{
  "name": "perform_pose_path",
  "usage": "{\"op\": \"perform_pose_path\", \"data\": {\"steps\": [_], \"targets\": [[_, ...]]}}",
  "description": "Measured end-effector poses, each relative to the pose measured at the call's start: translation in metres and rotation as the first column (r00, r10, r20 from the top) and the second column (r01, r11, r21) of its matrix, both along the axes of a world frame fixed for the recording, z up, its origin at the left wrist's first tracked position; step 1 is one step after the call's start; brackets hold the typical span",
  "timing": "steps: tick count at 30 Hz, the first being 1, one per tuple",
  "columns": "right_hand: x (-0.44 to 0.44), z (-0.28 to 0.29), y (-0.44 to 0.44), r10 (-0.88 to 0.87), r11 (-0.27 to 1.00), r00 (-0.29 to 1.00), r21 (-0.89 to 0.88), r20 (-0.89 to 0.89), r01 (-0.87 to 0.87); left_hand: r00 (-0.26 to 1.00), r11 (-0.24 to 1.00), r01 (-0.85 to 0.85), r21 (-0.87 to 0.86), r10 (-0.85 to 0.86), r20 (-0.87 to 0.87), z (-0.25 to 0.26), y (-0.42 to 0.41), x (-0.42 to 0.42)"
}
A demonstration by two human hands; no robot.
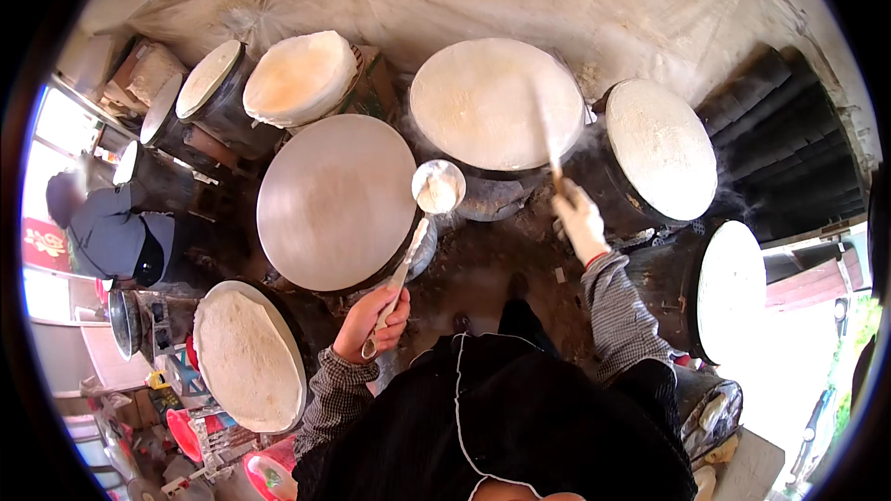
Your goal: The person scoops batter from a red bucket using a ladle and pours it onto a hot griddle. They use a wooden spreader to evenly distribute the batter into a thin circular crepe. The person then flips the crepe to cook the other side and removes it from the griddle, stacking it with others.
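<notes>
My left hand (376,323) is bare and grips the handle of a metal ladle (439,187). Pale batter sits in the ladle's bowl, between two round griddles. The near-left griddle (337,202) has a smooth surface without a pancake. In a white glove, my right hand (580,219) holds the wooden handle of a long, flat tool (550,142), perhaps a spatula. Its blade is motion-blurred over a thin round pancake (487,101) that covers the griddle straight ahead. Whether the blade touches the pancake I cannot tell.
More pancake-covered griddles stand at the right (661,149), far right (731,292) and lower left (250,358). A stack of finished pancakes (301,80) lies at the back left. Another person (125,229) bends among drum stoves at the left. Red basins (271,470) stand lower left.
</notes>
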State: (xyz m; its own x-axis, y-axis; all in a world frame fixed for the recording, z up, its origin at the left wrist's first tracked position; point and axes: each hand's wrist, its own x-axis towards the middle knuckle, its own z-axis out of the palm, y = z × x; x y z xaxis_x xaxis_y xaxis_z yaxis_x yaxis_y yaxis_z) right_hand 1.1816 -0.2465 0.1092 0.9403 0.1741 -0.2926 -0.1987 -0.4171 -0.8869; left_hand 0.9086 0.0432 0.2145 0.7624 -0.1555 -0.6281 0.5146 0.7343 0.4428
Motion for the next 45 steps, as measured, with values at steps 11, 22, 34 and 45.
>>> {"op": "perform_pose_path", "data": {"steps": [11,22,34,45], "targets": [[-0.107,0.036,0.0,0.184,0.97,0.958,0.199,-0.218,-0.141,1.0,0.99,-0.002,-0.144,0.001,-0.009,-0.042,-0.042,-0.093],[-0.31,0.058,0.042,0.911,0.413,0.393,0.3,-0.127,-0.86,0.869,0.868,-0.495,-0.032,0.494,-0.018,-0.033,-0.151,-0.248],[-0.48,0.071,0.101,0.961,-0.07,-0.05,0.065,0.271,-0.995,0.494,0.494,-0.867,-0.07,0.869,0.019,-0.043,-0.209,-0.466],[-0.576,-0.006,0.353,0.847,0.297,-0.181,-0.727,0.5,-0.619,0.28,0.281,-0.96,-0.015,0.959,0.046,-0.062,-0.169,-0.641]]}}
